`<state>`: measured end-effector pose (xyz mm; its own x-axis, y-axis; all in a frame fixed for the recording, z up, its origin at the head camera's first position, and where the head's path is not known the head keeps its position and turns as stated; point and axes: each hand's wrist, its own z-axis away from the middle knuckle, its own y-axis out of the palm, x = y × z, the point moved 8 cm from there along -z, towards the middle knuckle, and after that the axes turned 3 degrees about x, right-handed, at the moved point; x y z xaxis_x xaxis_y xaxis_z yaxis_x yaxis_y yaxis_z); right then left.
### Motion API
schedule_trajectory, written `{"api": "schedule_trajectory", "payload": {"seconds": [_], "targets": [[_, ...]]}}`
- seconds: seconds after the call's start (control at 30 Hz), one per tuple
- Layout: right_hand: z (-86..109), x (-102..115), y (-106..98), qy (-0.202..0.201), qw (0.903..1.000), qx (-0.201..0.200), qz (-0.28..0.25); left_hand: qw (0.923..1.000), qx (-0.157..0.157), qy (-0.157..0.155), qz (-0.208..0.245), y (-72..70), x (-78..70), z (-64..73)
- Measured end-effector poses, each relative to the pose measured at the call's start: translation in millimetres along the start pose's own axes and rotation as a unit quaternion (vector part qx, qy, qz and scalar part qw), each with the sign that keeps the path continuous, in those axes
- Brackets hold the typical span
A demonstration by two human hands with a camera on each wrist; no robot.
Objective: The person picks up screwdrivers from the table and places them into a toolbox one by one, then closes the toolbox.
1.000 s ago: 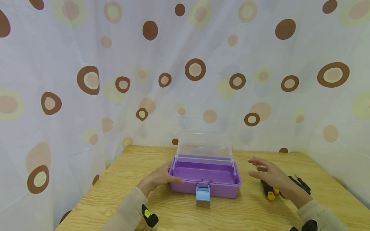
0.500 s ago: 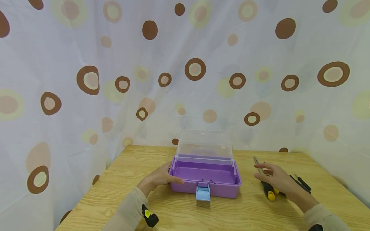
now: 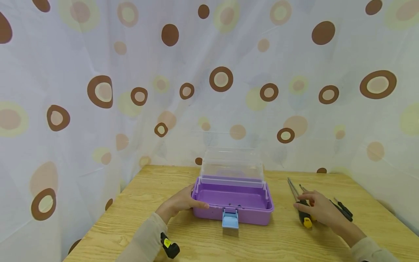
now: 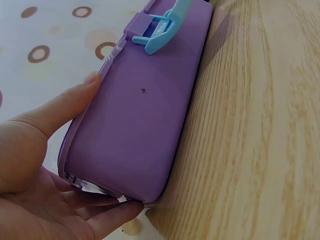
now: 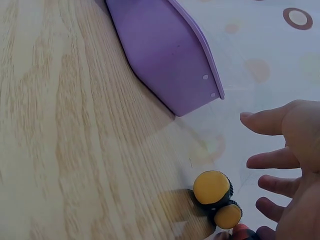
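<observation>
A purple plastic toolbox (image 3: 252,217) stands on the table with its clear lid (image 3: 231,165) raised at the back. On its front a light-blue latch (image 3: 230,220) hangs unfastened. My left hand (image 3: 178,202) grips the toolbox's left end, thumb along the front rim and fingers around the side, as the left wrist view also shows. Over a screwdriver (image 3: 303,213) with a black and yellow handle hovers my right hand (image 3: 322,210), its fingers spread and apart. In the right wrist view two yellow handle ends (image 5: 211,187) sit below the fingers, with a gap between.
More black-handled screwdrivers (image 3: 343,208) lie to the right, partly behind my right hand. A red end (image 5: 244,232) shows at the bottom of the right wrist view. The wooden table (image 3: 176,238) meets a dotted curtain (image 3: 183,145) at the back and sides.
My right hand has moved rightward and lower, away from the toolbox and over the screwdriver handles, uncovering the metal shafts. The left hand and toolbox have stayed put.
</observation>
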<state>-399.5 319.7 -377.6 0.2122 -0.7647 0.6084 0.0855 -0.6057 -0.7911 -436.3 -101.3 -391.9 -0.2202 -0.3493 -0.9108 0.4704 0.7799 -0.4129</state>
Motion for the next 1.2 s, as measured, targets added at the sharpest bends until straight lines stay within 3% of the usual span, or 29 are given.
{"api": "schedule_trajectory", "payload": {"seconds": [0.3,0.63,0.97,1.2], "targets": [[1.0,-3,-2,-0.016,0.9957,-0.044,0.08,1.0,-0.001,0.001,0.003,-1.5,1.6,-1.7],[1.1,-12,-2,-0.028,0.9811,-0.084,0.172,1.0,-0.003,0.001,0.004,-1.0,3.0,-0.2],[3.5,-9,4,-0.004,0.9787,-0.06,0.196,1.0,-0.001,0.006,0.004,0.2,-2.5,-0.2],[5.6,-17,11,0.059,0.9768,-0.036,0.203,1.0,-0.005,-0.001,0.001,-0.4,-1.9,2.5]]}}
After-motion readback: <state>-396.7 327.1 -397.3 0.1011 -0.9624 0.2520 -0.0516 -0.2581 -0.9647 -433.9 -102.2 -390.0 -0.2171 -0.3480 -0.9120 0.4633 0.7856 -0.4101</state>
